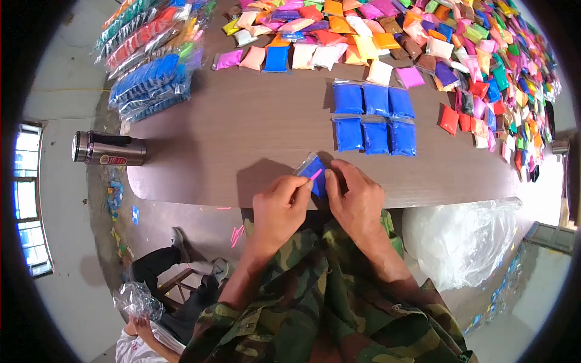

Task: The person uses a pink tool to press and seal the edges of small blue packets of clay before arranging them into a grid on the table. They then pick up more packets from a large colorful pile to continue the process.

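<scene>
Both of my hands are at the table's front edge, around one small blue packet (pixel 319 187) with a clear top strip. My left hand (pixel 281 206) pinches a thin pink strip (pixel 315 175) lying against the packet's face. On the packet's right side, my right hand (pixel 356 199) grips its edge between thumb and curled fingers. Beyond my hands several blue packets (pixel 376 137) lie flat in two rows, close together.
Colourful packets (pixel 363 42) pile across the table's (pixel 242 121) back and right. Stacked bagged packets (pixel 148 85) stand at the back left. A steel flask (pixel 109 149) lies at the left edge. Another person's hands (pixel 142 333) hold clear plastic, lower left. Clear plastic sheeting (pixel 463 239) is at right.
</scene>
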Demonstrator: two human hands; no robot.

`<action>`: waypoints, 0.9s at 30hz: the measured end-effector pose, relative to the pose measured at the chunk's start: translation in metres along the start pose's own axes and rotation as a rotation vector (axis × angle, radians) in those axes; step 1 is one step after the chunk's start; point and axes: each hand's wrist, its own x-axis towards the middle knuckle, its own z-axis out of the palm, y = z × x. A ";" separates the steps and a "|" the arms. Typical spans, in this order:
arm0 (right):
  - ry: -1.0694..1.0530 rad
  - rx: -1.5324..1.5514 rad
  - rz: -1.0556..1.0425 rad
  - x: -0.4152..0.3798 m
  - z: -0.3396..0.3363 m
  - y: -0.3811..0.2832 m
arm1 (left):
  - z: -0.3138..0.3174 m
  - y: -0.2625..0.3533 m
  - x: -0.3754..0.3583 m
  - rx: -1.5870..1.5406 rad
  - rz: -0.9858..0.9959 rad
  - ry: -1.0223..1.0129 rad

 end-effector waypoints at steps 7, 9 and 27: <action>-0.048 -0.032 -0.010 0.002 -0.001 0.002 | -0.023 -0.024 0.033 0.231 -0.051 -0.035; -0.042 -0.033 -0.019 0.003 0.001 0.003 | -0.026 -0.018 0.031 0.194 -0.089 -0.057; 0.021 0.442 0.260 -0.005 -0.027 0.017 | -0.042 -0.039 0.041 0.519 0.260 0.177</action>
